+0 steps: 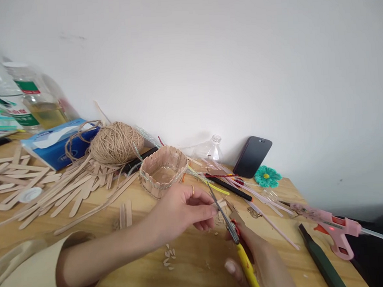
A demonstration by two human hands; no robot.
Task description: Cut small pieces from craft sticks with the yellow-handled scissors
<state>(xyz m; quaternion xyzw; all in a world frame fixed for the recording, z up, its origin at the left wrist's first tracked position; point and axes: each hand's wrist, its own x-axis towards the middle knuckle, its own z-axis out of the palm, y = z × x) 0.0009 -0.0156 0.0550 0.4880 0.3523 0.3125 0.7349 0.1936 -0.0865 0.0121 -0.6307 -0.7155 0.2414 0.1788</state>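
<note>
My left hand (186, 207) is closed, with thumb and fingers pinching a short piece of wooden craft stick (220, 204). In my right hand (260, 252) is a pair of scissors (232, 230) with yellow handles, its blades parted and pointing up and away from me. One blade passes close by the stick piece; whether it touches I cannot tell. Small wood clippings (168, 256) lie on the table below my left hand. Just beyond that hand stands a small basket (148, 186) made of craft stick pieces, with silvery trim around it.
Craft sticks (79, 186) are heaped at the left, beside a twine ball (117, 142) and a blue tissue pack (70, 147). Bottles (8, 99) stand behind. To the right are a phone (253, 156), a teal flower (267, 176), a pink glue gun (331, 227) and a dark green tool (320, 259).
</note>
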